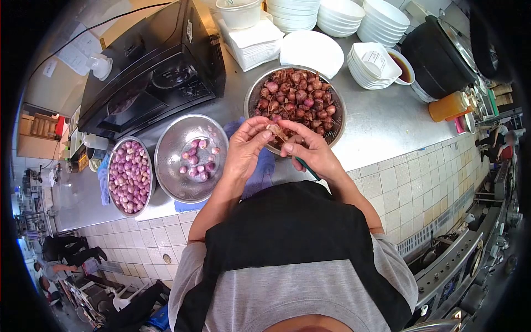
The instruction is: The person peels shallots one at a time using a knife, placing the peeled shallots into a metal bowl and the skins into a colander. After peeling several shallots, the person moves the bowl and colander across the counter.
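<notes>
Above the near rim of a steel colander (341,113), both hands meet around one small shallot (274,130) with loose papery skin. My left hand (246,148) pinches the shallot between thumb and fingers. My right hand (316,154) is closed around a small knife with a green handle (307,168), its fingertips touching the shallot's skin; the blade is mostly hidden. Unpeeled brown-red shallots (298,94) fill the colander. To the left, a steel bowl (166,145) contains several peeled shallots (197,160). Beside it, another bowl (150,191) is full of peeled pink-purple shallots (130,176).
A black microwave (157,72) stands at the back left. Napkins (251,41), stacked white bowls (381,22), a white plate (312,52) and a bowl of dark liquid (406,69) line the back. A black pot (440,58) sits right. Blue cloth (260,171) lies near the edge.
</notes>
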Available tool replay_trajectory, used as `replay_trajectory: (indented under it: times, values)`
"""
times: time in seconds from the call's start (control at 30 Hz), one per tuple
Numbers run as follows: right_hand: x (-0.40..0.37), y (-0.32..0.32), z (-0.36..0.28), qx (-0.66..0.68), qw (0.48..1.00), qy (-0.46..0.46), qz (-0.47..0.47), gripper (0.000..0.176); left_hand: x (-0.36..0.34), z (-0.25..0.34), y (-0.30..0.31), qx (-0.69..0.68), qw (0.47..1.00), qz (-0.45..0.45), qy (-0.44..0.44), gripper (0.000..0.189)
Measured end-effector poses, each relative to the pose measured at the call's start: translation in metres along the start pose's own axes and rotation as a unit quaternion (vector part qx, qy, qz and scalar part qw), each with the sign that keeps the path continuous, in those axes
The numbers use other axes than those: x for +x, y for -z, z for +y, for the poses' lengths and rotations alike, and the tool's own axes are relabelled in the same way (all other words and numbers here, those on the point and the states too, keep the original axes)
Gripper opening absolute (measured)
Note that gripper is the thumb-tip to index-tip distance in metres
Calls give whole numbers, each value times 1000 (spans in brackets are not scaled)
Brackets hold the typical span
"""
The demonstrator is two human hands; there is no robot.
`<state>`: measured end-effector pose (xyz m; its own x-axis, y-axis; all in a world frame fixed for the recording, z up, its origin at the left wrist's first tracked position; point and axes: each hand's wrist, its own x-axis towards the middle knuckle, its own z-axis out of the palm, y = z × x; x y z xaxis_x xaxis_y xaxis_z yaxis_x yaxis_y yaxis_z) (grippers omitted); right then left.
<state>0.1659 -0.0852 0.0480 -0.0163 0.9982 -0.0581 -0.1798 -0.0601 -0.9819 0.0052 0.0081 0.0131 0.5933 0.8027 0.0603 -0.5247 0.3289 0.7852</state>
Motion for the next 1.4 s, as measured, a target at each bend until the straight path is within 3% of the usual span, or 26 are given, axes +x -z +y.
replay_trajectory:
  times: [0.43,0.57,0.67,0.77,0.83,1.03,1.17,1.33,1.4]
  values:
    - [2,13,5,127,990,-61,-7,38,0,-2,2,-15,1000,-20,4,19]
    - [1,10,5,121,991,-49,-14,41,-1,0,-4,10,1000,-1,13,19]
    - [1,7,8,8,1000,-1,-10,46,-1,-4,-7,50,999,2,-21,21]
    - [1,5,9,36,999,16,-20,50,-1,-7,-5,43,998,-6,-38,23]
    - [0,7,3,162,984,-54,-44,52,-1,-8,-4,24,999,-8,-34,23]
    - [-2,12,4,230,966,-103,-64,51,-1,-8,2,-83,996,-37,4,25]
    - [0,12,5,233,966,-91,-69,51,-1,-8,0,-92,995,-33,3,26]
    - [0,6,9,63,997,-30,-26,49,-2,-3,-5,-30,999,-19,-19,26]
    - [0,4,7,58,998,-29,-17,48,-1,-3,-2,-11,999,-23,-30,26]
